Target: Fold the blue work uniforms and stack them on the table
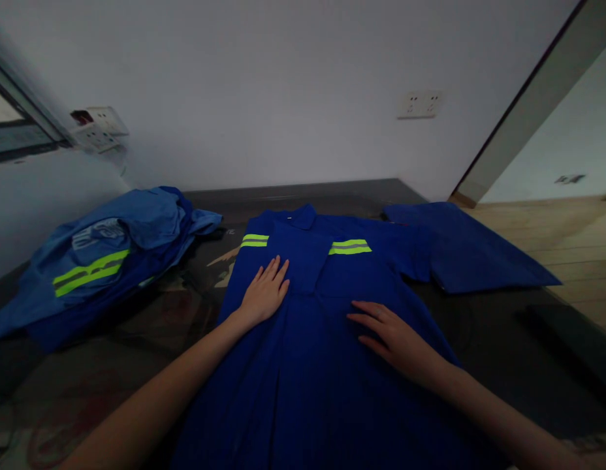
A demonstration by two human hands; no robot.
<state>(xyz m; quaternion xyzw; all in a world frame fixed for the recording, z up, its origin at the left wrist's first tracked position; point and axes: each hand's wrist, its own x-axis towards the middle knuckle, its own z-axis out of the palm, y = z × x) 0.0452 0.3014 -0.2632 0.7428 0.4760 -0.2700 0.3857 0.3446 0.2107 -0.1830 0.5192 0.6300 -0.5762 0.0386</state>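
A dark blue work shirt (322, 365) with yellow-and-grey reflective bands lies spread over the table, its collar (302, 217) toward the wall. My left hand (265, 290) rests flat on the left chest area, fingers stretched out. Over the shirt's right half, my right hand (387, 333) has its fingers apart and holds nothing; whether it presses on the cloth I cannot tell. The right short sleeve (413, 254) reaches out sideways. On the left, the side looks folded inward, with a flap of cloth lying across the chest.
Crumpled blue garments (111, 241) with a reflective band lie heaped at the left of the dark table (352, 189). A flat blue cloth (474, 245) lies at the right, beyond the sleeve. Behind the table rises a wall with a socket plate (419, 104).
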